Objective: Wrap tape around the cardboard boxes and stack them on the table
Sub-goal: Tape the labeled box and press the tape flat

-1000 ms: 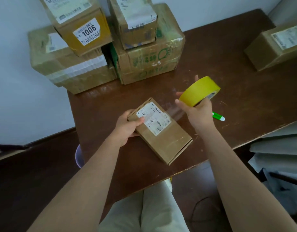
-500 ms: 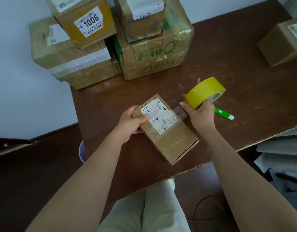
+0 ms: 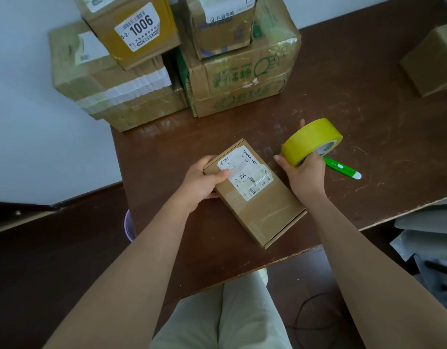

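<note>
Over the last second your right hand [image 3: 305, 176] has brought the yellow tape roll [image 3: 311, 141], gripped with fingers curled round it, down closer to the small flat box [image 3: 255, 192], so the clear strip spanning the gap has shortened and is now hard to make out; I'd judge the wrap is just being laid across the label. Your left hand [image 3: 203, 181] clamps the box's far-left corner, thumb on top, pinning it to the table [image 3: 343, 96] near the front edge. All boxes I can see are closed, contents hidden: stacked boxes [image 3: 217, 71] at the back, green pen [image 3: 342, 168] just beside the roll.

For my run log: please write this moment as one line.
left hand holds small box | right hand grips tape roll | box unstacked
</note>
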